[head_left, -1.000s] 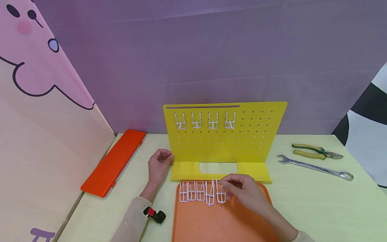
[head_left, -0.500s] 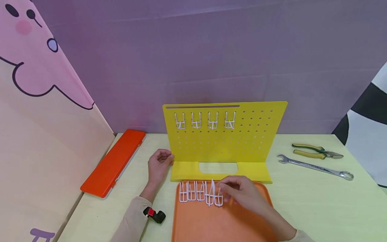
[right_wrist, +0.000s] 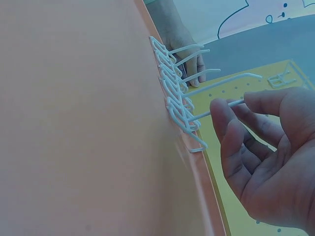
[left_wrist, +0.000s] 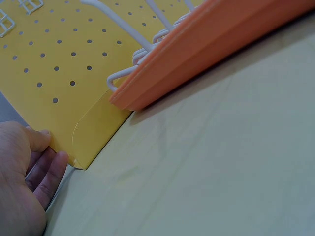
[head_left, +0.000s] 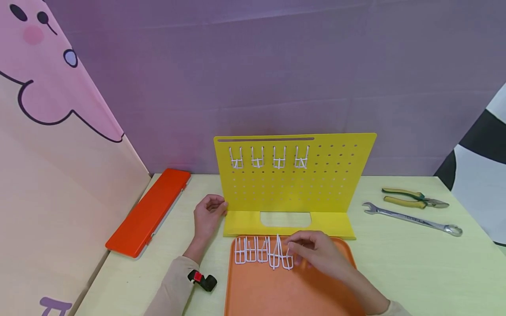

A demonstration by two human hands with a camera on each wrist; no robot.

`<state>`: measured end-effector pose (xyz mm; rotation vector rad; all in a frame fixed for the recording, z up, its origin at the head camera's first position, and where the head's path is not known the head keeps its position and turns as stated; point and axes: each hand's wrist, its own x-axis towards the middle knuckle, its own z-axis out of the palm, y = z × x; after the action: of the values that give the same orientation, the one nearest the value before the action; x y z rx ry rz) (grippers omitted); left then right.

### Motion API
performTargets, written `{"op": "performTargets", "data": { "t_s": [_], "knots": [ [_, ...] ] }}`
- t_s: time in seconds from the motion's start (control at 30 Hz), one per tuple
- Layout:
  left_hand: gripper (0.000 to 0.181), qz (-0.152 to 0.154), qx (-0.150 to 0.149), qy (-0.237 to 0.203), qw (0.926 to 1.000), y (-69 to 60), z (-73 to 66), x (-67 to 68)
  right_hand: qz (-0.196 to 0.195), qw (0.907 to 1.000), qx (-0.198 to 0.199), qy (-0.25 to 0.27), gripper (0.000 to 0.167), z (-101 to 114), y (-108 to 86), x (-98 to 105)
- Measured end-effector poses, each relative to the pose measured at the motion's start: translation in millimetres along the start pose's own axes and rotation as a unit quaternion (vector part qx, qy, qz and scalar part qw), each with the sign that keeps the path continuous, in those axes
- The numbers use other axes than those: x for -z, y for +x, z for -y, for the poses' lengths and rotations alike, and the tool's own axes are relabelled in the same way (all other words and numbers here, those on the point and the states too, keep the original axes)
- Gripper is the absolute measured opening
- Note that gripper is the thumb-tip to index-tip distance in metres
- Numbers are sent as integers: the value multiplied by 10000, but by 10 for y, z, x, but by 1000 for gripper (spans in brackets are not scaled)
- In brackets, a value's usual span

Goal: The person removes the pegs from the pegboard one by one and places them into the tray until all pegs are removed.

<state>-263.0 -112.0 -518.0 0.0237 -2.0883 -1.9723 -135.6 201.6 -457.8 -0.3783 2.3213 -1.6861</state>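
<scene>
A yellow pegboard stands upright on its flat foot, with several white wire hooks hung along its upper row. My left hand grips the board's lower left edge; in the left wrist view the thumb lies against the board's face. Along the far rim of an orange tray sits a row of white wire hooks. My right hand pinches the long prong of the rightmost hook between thumb and fingertips. In the right wrist view that hook still lies against the neighbouring ones.
At the left lies a long red case. Combination pliers with yellow-green handles and a combination wrench lie on the pale table at the right. Behind the board hangs a purple cloth.
My right hand has shifted slightly left and down with the rightmost hook, bringing it close against its neighbour, then tilted it slightly back to the right. The left hand has stayed in place.
</scene>
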Motion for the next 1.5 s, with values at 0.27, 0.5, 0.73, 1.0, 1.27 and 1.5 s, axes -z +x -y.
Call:
{"op": "performTargets", "data": {
  "t_s": [0.27,0.5,0.73,1.0,1.27,1.5],
  "knots": [
    [12,22,-65,-81,9999,13,24,6,183,9998,-66,-37,25,-14,7,14],
    [13,60,-66,-154,9998,10,9,3,164,9998,6,-80,26,-30,7,37],
    [14,35,-33,-108,9999,9,0,-1,217,9996,33,-188,27,29,-9,87],
    [11,53,-105,-14,9999,20,29,6,-251,9987,176,-400,24,145,-14,192],
    [12,22,-98,-70,9999,7,15,15,-893,9937,561,-371,20,319,-1,262],
    [15,67,-43,-82,9999,13,14,10,-1389,9860,886,-250,18,458,36,283]
  ]
}}
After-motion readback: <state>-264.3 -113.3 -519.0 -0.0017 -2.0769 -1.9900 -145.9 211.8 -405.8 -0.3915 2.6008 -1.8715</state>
